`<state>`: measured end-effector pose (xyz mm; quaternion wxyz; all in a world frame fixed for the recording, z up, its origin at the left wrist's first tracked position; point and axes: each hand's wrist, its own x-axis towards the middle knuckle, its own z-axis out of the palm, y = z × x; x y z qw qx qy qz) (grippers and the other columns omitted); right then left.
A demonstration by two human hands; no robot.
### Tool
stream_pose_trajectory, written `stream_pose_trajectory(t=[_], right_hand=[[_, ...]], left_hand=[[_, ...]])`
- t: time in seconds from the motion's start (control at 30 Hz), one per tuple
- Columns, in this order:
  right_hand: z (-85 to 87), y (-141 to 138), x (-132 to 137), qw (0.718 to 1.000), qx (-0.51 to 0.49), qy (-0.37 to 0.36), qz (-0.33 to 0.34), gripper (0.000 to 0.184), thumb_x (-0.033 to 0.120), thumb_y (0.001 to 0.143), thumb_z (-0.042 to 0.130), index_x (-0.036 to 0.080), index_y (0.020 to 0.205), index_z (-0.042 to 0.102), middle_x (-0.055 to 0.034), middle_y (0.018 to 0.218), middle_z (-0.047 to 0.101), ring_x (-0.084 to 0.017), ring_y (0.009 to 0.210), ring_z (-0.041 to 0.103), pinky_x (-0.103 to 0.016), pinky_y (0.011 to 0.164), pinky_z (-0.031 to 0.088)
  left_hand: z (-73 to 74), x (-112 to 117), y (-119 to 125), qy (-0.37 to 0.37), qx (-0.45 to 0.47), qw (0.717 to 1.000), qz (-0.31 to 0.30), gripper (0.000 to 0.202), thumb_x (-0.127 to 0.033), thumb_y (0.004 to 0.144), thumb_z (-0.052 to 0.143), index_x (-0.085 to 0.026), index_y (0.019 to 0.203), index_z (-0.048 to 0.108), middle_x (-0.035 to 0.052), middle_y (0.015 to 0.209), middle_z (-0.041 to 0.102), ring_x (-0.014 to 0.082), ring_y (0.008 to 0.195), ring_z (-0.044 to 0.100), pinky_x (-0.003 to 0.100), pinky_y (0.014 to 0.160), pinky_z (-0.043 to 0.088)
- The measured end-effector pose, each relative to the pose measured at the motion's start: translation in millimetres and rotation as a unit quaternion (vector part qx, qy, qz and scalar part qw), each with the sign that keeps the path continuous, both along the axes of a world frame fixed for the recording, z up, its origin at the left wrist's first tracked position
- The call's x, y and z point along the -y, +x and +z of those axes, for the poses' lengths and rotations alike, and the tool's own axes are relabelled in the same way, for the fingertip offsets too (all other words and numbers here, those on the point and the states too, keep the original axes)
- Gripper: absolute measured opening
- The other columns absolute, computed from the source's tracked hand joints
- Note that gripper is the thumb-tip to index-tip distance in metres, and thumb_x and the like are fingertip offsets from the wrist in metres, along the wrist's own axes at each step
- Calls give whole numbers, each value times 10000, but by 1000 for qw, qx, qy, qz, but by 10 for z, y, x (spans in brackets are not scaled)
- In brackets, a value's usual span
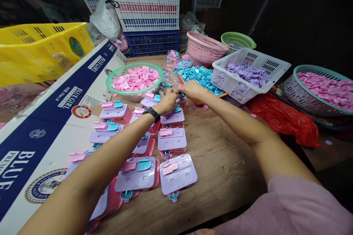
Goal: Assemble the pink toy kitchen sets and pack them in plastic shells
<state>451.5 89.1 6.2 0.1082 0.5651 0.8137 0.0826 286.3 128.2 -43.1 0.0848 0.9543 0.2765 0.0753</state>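
Note:
Both my arms reach forward over rows of purple and pink toy cases (172, 138) laid on the wooden table (220, 161). My left hand (167, 101), a black watch on its wrist, rests with curled fingers on the far case in the row. My right hand (193, 89) meets it there, fingers pinched together over the same spot; what they hold is too small to make out. Just beyond lie a green-rimmed bowl of pink pieces (135, 79) and a pile of blue pieces (199, 75).
A blue and white cardboard box (49, 117) lies along the left. A white basket of purple pieces (248, 73), a teal basket of pink pieces (322, 90), a red bag (284, 119), empty pink (204, 47) and green baskets (237, 39), stacked crates (150, 11) and a yellow crate (41, 49) surround the table.

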Motion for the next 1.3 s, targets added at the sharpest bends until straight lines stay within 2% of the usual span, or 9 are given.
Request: stream_pose_trajectory(t=[0.2,0.3,0.37,0.47,0.63,0.77,0.9,1.17,1.3], right_hand=[[12,72,-65,998,29,-1,-49,423,117,992,456,210,1333,690,-186,1119,760,-307,1066,709,-329,774,406],[30,159,4,997,3,17,-80,400,160,977,505,216,1330,683,-173,1137,756,-303,1031,702,-323,757,388],[64,203,115,995,-20,23,-96,415,160,953,519,228,1329,682,-150,1145,755,-287,991,695,-317,742,376],[119,195,364,994,-64,-4,-85,402,153,933,523,229,1288,695,-113,1093,761,-241,884,678,-298,705,355],[66,-46,768,990,-125,-58,26,296,186,939,558,222,1187,716,-81,1050,756,-203,856,655,-277,668,318],[-18,-297,940,991,-98,-74,49,266,262,970,579,222,1199,709,-92,1030,759,-204,819,650,-279,661,301],[25,-435,1034,995,-50,-79,36,264,279,982,576,205,1195,712,-117,1013,761,-215,800,661,-280,642,282],[20,-549,1166,994,-22,-92,51,300,197,997,518,203,1231,707,-133,1019,768,-237,859,682,-296,699,320],[-14,-645,1230,996,-10,-71,44,328,151,1025,452,175,1249,690,-160,1008,762,-255,900,680,-312,712,301]], left_hand=[[58,-108,-2,-13,49,998,43,513,17,793,463,-186,1170,744,135,1332,664,333,1257,520,481,952,386],[130,-147,-63,-10,100,989,105,493,6,793,449,-159,1143,755,151,1212,704,327,1164,573,490,929,425],[174,-116,-138,-6,121,986,112,464,9,769,460,-153,1071,772,142,1135,725,320,1111,590,491,921,444],[221,58,-296,9,128,990,59,468,23,735,448,-153,1023,773,119,1090,733,301,1087,589,477,935,442],[268,554,-628,14,108,993,-35,525,34,726,424,-172,1089,742,83,1159,735,288,1144,561,459,957,418],[260,923,-860,-10,77,996,-47,561,36,719,411,-179,1128,731,84,1193,733,298,1161,548,467,927,404],[198,1192,-998,-27,41,998,-47,602,23,711,423,-196,1195,707,80,1252,709,309,1200,521,491,935,375],[19,1378,-1084,-20,47,997,-61,700,34,706,436,-195,1337,633,99,1409,633,314,1261,478,487,936,336],[-3,1384,-1072,-15,36,997,-71,691,45,683,436,-212,1281,669,96,1372,655,310,1234,491,485,929,328]])
